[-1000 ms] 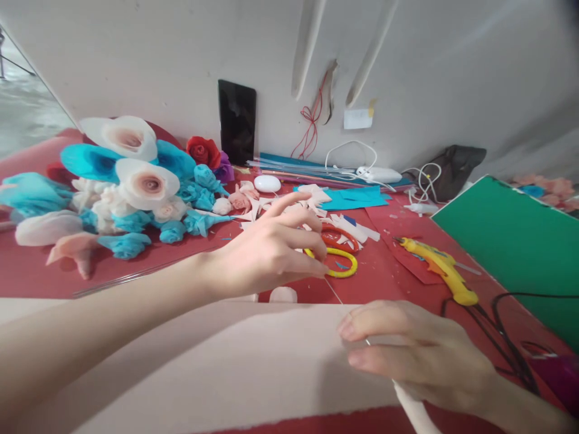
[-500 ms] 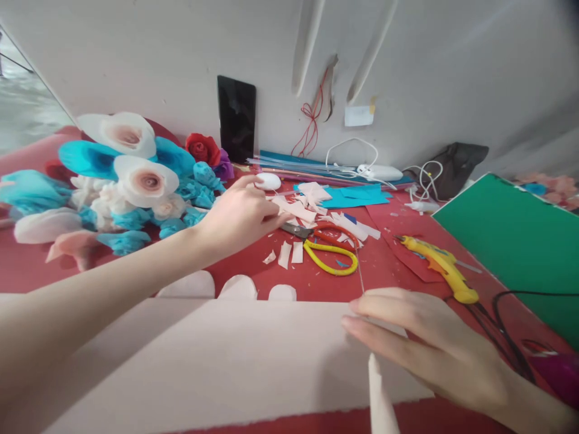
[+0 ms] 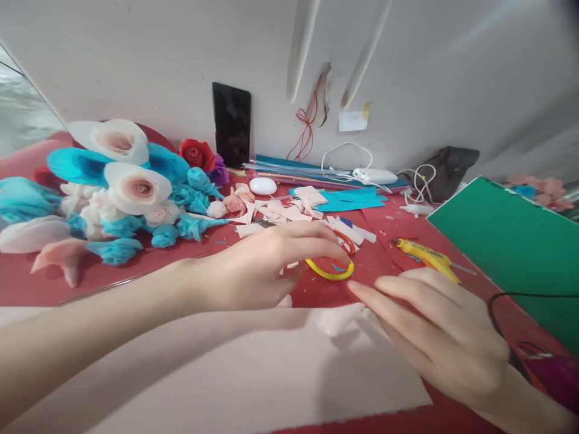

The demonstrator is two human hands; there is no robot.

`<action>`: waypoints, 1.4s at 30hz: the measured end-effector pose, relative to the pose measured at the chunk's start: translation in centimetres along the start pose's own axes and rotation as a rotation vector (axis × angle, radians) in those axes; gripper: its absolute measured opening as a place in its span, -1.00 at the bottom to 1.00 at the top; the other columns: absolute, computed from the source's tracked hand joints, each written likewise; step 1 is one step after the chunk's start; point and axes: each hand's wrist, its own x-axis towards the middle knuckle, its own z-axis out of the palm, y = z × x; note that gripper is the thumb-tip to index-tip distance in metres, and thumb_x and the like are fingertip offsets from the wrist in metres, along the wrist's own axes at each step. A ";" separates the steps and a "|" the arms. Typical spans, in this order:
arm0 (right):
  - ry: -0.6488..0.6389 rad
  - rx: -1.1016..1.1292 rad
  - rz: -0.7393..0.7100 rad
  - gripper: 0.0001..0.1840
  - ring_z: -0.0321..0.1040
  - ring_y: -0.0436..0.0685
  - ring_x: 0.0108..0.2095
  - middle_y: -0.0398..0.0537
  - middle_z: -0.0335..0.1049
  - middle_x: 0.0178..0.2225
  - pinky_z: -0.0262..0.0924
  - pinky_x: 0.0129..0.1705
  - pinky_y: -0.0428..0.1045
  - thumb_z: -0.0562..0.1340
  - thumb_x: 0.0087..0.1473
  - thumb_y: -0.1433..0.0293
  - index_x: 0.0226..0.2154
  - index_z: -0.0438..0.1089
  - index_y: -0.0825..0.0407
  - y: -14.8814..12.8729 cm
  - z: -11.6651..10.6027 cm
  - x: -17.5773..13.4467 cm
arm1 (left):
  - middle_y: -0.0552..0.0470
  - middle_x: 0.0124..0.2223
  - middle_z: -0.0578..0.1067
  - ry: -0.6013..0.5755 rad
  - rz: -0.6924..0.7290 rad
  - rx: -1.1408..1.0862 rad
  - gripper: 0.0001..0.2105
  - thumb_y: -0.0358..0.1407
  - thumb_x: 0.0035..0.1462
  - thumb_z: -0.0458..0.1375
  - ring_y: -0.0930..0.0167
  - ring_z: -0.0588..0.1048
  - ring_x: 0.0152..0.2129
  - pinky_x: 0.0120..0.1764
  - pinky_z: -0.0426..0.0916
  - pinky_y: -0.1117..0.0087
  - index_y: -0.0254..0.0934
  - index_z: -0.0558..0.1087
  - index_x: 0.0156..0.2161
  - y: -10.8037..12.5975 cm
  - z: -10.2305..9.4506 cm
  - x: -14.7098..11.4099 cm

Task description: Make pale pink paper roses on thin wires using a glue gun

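My left hand (image 3: 266,262) is over the table with fingers curved and apart, and nothing shows between them. Its fingertips are by the yellow handle of the scissors (image 3: 332,276); the hand hides part of them. My right hand (image 3: 434,325) pinches the narrow end of a pale pink crepe paper piece (image 3: 337,320), whose rounded end points left. Under both hands lies a large pale pink sheet (image 3: 226,374). The edge of a small pale paper petal (image 3: 285,301) peeks out below my left hand.
Blue, white and red paper flowers (image 3: 138,187) fill the left side. Pale scraps (image 3: 289,211) and blue paper (image 3: 353,199) lie behind the scissors. A yellow glue gun (image 3: 425,256) and a green board (image 3: 511,241) are at right. A black phone (image 3: 231,123) leans on the wall.
My left hand has come back from the white oval object at the rear to beside the scissors handles. The pale paper piece in my right hand has swung from pointing down to pointing left.
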 end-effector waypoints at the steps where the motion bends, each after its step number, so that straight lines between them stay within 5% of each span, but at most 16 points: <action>1: 0.004 0.016 0.018 -0.79 0.22 0.05 -0.39 0.00 0.34 -0.36 0.16 -0.36 -0.02 0.10 0.10 0.62 -0.21 0.38 0.18 0.0 0.1 0.1 | -0.06 -0.06 0.47 -0.042 -0.027 -0.051 -0.65 -0.61 0.02 0.04 0.44 0.41 -0.10 -0.06 0.30 0.48 -0.32 0.39 -0.07 0.3 0.0 0.0; 7: -0.004 0.160 0.169 -0.83 0.28 0.01 -0.41 -0.06 0.35 -0.41 0.17 -0.42 -0.10 0.08 0.12 0.61 -0.26 0.33 0.13 -0.6 0.1 0.3 | -0.01 -0.23 0.56 0.009 -0.146 -0.140 -0.74 -0.37 -0.06 0.24 0.43 0.52 -0.32 -0.26 0.36 0.53 -0.35 0.47 -0.18 1.4 0.7 0.1; 20: -0.050 0.194 0.216 -0.81 0.27 -0.08 -0.47 -0.12 0.33 -0.45 0.12 -0.43 -0.15 0.08 0.10 0.63 -0.24 0.30 0.12 -0.9 0.5 -0.2 | 0.02 -0.37 0.54 0.108 -0.191 -0.174 -0.87 -0.37 0.07 0.12 0.41 0.50 -0.36 -0.26 0.37 0.49 -0.34 0.50 -0.29 2.1 2.1 -0.2; 28: -0.081 0.359 0.291 -0.91 0.25 -0.02 -0.39 -0.12 0.34 -0.41 0.13 -0.38 -0.12 0.18 0.10 0.44 -0.28 0.29 0.11 -1.0 0.2 0.1 | 0.01 -0.37 0.54 0.027 -0.227 -0.274 -0.84 -0.43 0.10 0.10 0.50 0.46 -0.44 -0.35 0.30 0.56 -0.39 0.54 -0.30 2.5 1.8 0.0; 33: -0.157 0.412 0.246 -0.98 0.15 -0.02 -0.47 -0.12 0.28 -0.48 0.03 -0.45 -0.09 0.18 0.08 0.49 -0.38 0.29 0.12 -0.8 0.2 -0.3 | 0.00 -0.42 0.52 -0.078 -0.325 -0.279 -0.81 -0.43 0.08 0.09 0.45 0.43 -0.48 -0.42 0.27 0.49 -0.36 0.57 -0.33 3.1 1.8 0.1; 37: -0.229 0.417 0.150 -0.95 0.12 -0.01 -0.47 -0.09 0.28 -0.47 -0.03 -0.46 -0.07 0.16 0.08 0.53 -0.41 0.29 0.13 -0.7 0.4 -0.5 | 0.01 -0.45 0.52 -0.142 -0.404 -0.268 -0.80 -0.38 0.08 0.09 0.42 0.43 -0.49 -0.42 0.26 0.48 -0.31 0.58 -0.38 3.3 2.1 0.0; 42: -0.292 0.493 0.237 -0.86 0.09 -0.04 -0.49 -0.14 0.24 -0.52 -0.04 -0.47 -0.09 0.14 0.14 0.47 -0.46 0.28 0.12 -0.5 0.7 -0.4 | 0.10 -0.46 0.51 -0.158 -0.456 -0.195 -0.81 -0.40 0.07 0.06 0.47 0.41 -0.51 -0.44 0.23 0.50 -0.25 0.54 -0.40 3.2 2.4 -0.1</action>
